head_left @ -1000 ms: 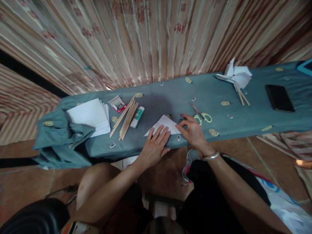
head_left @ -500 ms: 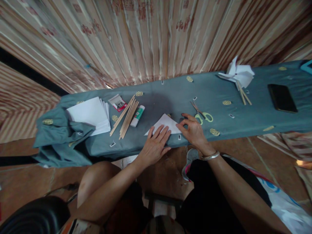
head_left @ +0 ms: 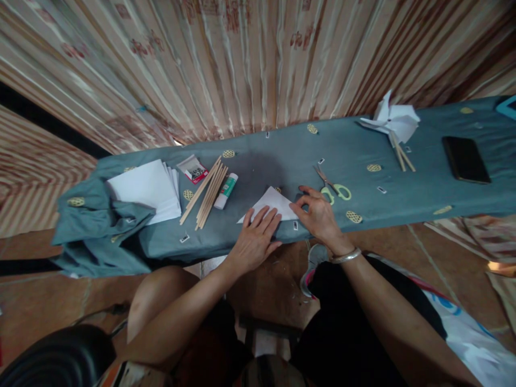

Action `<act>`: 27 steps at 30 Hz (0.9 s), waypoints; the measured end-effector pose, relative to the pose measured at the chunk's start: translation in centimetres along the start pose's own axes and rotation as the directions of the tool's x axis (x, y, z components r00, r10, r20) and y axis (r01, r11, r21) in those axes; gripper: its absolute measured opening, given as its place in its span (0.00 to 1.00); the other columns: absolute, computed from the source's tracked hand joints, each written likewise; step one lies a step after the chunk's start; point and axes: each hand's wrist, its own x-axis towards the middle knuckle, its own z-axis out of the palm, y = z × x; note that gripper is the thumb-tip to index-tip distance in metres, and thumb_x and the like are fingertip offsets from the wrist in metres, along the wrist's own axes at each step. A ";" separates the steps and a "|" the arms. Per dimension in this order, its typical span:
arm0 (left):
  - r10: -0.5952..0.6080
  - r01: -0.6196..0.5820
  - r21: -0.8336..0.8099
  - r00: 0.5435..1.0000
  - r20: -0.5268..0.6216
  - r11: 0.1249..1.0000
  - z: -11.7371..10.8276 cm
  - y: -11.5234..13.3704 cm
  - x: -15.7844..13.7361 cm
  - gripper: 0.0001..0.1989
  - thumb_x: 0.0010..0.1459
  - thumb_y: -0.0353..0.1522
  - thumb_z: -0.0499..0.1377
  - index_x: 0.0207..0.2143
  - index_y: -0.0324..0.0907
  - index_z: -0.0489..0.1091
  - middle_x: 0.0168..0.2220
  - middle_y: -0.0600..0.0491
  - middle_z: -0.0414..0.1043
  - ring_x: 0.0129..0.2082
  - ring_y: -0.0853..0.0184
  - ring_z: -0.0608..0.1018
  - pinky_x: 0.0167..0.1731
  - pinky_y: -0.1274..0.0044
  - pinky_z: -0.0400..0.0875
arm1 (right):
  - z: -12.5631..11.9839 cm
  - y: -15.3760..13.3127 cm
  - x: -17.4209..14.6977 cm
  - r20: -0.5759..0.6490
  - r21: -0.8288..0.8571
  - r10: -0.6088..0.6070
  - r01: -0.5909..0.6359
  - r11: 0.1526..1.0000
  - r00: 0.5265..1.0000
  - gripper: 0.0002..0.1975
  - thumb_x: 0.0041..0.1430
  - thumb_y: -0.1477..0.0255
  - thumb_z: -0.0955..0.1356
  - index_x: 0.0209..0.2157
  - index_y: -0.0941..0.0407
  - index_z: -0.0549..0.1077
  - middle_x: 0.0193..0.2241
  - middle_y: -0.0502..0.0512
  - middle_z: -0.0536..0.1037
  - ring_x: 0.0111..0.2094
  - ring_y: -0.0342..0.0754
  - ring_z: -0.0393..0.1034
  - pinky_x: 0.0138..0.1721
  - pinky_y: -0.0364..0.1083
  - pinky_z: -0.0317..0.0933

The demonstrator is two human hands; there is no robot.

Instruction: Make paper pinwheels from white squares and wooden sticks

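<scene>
A white sheet of paper folded into a triangle point(head_left: 271, 197) lies on the cloth-covered table, its long edge towards me. My left hand point(head_left: 255, 236) rests on it with outstretched fingers, pressing near the lower edge. At the right corner of the paper, my right hand point(head_left: 318, 215) pinches the tip between thumb and index finger. Just beyond the right hand lie scissors point(head_left: 331, 189) with light green handles, blades slightly apart. To the left of the paper are a glue stick point(head_left: 226, 191) and several thin wooden sticks point(head_left: 209, 196).
A stack of white paper point(head_left: 141, 188) and a small red box of metal pins point(head_left: 194, 170) are on the left. Paper pinwheels on sticks point(head_left: 397, 123) and a black phone point(head_left: 466, 159) lie to the right. A striped curtain point(head_left: 250, 70) hangs behind the table point(head_left: 282, 156).
The view has shifted very slightly. Both hands and the folded paper stay in nearly the same place.
</scene>
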 end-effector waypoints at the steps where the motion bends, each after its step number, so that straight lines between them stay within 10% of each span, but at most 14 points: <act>1: -0.001 0.001 0.000 1.000 0.001 1.000 0.0 0.0 0.0 0.30 0.67 0.44 0.50 0.65 0.36 0.54 0.66 0.39 0.58 0.67 0.52 0.58 0.65 0.54 0.48 | 0.0 0.0 0.0 -0.002 -0.002 -0.001 0.001 1.000 1.000 0.10 0.57 0.69 0.69 0.22 0.54 0.73 0.49 0.66 0.78 0.54 0.60 0.71 0.55 0.59 0.63; 27: 0.002 -0.004 0.054 0.999 0.041 0.999 0.1 0.2 0.0 0.31 0.66 0.43 0.52 0.64 0.34 0.55 0.67 0.39 0.56 0.68 0.50 0.56 0.65 0.53 0.48 | 0.3 -3.1 -3.3 0.042 -0.136 -0.100 0.104 0.985 0.994 0.17 0.64 0.62 0.63 0.48 0.58 0.70 0.64 0.71 0.62 0.67 0.63 0.51 0.62 0.64 0.50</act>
